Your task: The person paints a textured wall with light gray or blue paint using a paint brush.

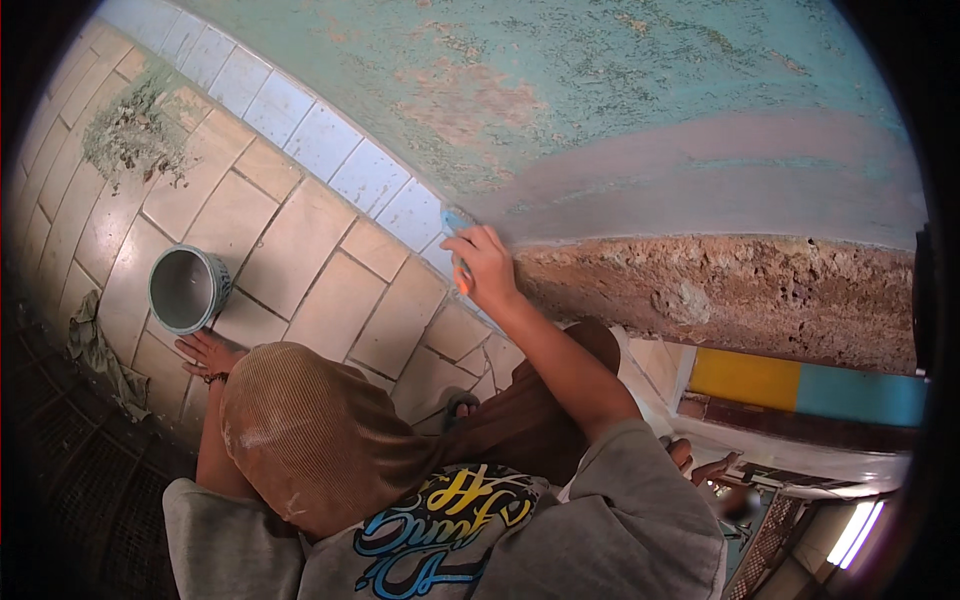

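My right hand (pixel 482 266) reaches forward to the foot of the wall, its fingers closed round a small hand tool (pixel 462 278). The tool's lower end is orange, and a blue part shows beyond my fingers, close to the wall; its exact kind is hard to make out. The wall (pixel 470 100) has worn green paint with a smooth grey band low down. My left hand (pixel 210 352) lies on the floor tiles with the fingers spread. Just ahead of it stands a round grey-green bucket (pixel 221 280), its inside grey.
A row of pale blue tiles (pixel 320 140) runs along the wall's base. Crumbled debris (pixel 135 135) lies at the far left, and a crumpled cloth (pixel 105 360) left of the bucket. Rough bare masonry (pixel 690 295) shows at the right. Another person's hand (pixel 715 467) appears lower right.
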Motion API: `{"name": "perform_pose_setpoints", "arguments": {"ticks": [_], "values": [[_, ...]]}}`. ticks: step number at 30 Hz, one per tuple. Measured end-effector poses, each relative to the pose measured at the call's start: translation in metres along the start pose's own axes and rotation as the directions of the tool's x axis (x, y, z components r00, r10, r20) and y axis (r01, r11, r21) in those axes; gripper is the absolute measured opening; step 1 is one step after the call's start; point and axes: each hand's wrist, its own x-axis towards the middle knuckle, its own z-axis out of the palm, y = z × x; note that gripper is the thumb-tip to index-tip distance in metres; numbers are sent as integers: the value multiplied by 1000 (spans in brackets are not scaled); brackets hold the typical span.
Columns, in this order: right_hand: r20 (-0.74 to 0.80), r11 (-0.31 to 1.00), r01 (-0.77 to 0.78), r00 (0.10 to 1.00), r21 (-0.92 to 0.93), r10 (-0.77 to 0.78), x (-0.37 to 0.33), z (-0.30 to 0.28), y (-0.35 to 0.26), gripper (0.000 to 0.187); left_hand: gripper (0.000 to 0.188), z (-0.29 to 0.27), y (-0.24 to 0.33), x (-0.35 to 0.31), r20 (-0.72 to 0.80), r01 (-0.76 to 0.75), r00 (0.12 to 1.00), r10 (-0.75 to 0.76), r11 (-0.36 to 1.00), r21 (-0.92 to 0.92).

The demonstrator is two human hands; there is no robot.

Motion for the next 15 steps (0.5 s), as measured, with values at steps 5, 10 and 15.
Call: {"name": "perform_pose_setpoints", "arguments": {"ticks": [5, 10, 15], "values": [[-32, 997, -29, 999, -67, 27, 9, 6, 24, 36, 150, -61, 12, 12, 567, 116, 822, 54, 959, -259], [48, 1000, 27, 998, -13, -26, 10, 17, 10, 35, 150, -21, 4, -3, -211, 11, 978, 5, 997, 75], [-109, 998, 27, 993, -52, -32, 20, 14, 8, 35, 150, -44, 4, 5, -249, -8, 968, 22, 998, 57]]}}
